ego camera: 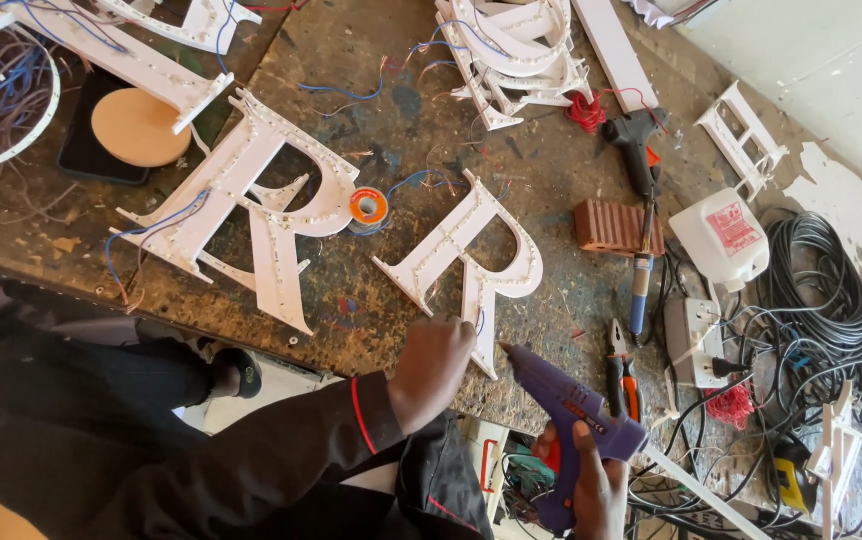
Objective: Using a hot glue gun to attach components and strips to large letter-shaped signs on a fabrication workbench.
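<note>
Head view: a worn workbench (pixel 381 100), its brown top stained and flecked with paint, fills most of the frame, and a pale floor shows past its far right corner. Take the small white letter (pixel 466 262) studded with little lights, lying flat near the bench's near edge, as the landmark. Just left of it sits a small orange spool of wire (pixel 369 206), and beyond that a larger white letter (pixel 251 205) of the same shape with blue wires trailing from it. Farther left lie a round tan disc (pixel 138 127) on a dark slab and more white strips. Beyond the small letter, at the far edge, is a stack of white letter shells (pixel 511 55). To its right lie a ridged red brick (pixel 613 226), a black tool (pixel 636 150) with a blue-handled iron below it, a white plastic jug (pixel 723 238), pliers (pixel 619 370) and a heap of black cable (pixel 831 310).

The left hand (pixel 433 368), in a dark sleeve with red piping, rests its curled fingers on the lower leg of the small letter, touching it; whether they pinch anything cannot be told. The right hand (pixel 591 480) is wrapped closed around the handle of a purple glue gun (pixel 571 415), its nozzle pointing toward the foot of the small letter, just beside it.
</note>
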